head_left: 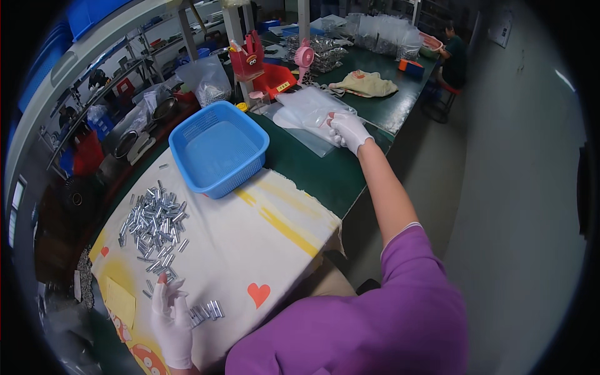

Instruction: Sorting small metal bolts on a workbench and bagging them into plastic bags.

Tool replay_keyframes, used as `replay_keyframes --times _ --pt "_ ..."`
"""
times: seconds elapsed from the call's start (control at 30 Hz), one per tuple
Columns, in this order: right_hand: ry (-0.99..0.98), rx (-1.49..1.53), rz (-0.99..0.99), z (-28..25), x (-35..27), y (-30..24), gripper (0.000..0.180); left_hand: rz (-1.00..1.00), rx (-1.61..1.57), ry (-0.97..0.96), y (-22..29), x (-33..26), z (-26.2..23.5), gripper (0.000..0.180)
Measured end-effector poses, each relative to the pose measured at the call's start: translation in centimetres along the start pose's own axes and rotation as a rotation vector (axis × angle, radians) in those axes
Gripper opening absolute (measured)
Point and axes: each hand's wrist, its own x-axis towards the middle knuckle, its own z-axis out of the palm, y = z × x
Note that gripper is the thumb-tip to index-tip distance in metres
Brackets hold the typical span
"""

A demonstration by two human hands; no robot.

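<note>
My right hand [351, 131], in a white glove with bare fingertips, reaches far forward. Its fingers are closed on the edge of a clear plastic bag [306, 106] in a flat stack on the green table. My left hand [172, 328], gloved the same way, rests low over the white cloth [231, 250] with its fingers apart and nothing visible in them. Just beyond its fingertips lies a loose pile of short silvery metal pins [156, 215]. A small row of the same metal pins [207, 310] lies beside this hand, partly hidden by it.
A blue plastic basket [219, 150] stands at the cloth's far edge. Behind it are a red bin [273, 81], a pink fan [304, 56] and a bulging clear bag [212, 87]. A folded beige cloth [364, 84] lies farther back. A person [453, 56] sits at the table's far end.
</note>
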Motion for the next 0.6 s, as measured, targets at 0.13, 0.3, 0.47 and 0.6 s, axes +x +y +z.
replay_keyframes --times 0.13,0.3,0.47,0.6 --pt "-0.051 0.596 0.276 0.2 2.1 -0.6 0.009 0.125 0.103 -0.179 3.2 3.1 2.9 0.052" --pt "-0.072 1.190 0.310 0.5 3.6 0.9 0.014 0.399 0.214 -0.387 6.0 7.1 8.2 0.043" --pt "0.096 -0.867 -0.435 -0.1 5.0 -0.2 0.037 0.488 0.181 -0.558 7.9 9.9 14.2 0.041" --pt "0.093 -1.070 -0.308 1.5 5.8 -1.2 0.033 0.534 0.226 -0.623 8.6 9.6 15.2 0.040"
